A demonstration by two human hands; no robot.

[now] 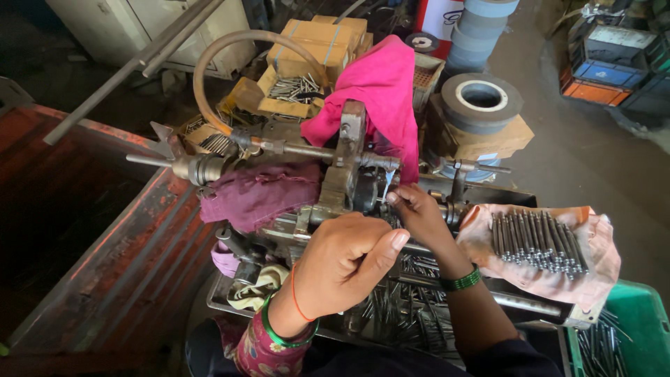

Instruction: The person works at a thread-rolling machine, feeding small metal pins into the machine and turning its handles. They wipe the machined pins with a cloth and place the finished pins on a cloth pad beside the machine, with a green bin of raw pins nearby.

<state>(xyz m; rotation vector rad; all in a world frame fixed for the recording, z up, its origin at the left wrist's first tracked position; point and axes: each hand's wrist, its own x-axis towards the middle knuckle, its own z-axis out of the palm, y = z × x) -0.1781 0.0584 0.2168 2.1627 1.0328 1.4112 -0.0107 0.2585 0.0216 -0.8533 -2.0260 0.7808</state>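
Seen from above: a small metal machine [349, 174], wrapped with a pink cloth [380, 91] on top and a purple cloth [258, 192] at the side, probably to keep oil or chips away. Left hand [345, 262] curled closed in front of the machine, maybe around a lever, but what is inside cannot be told. Right hand [419, 213] reaching to the middle of the machine, fingertips [392, 198] pinched together on a small part there, too small to identify. Just beside the right wrist, a row of thin metal pins [534, 241] lying on a pale cloth [600, 262], close for easy picking. More pins loose in the tray [223, 300] below and in the green crate [638, 314].
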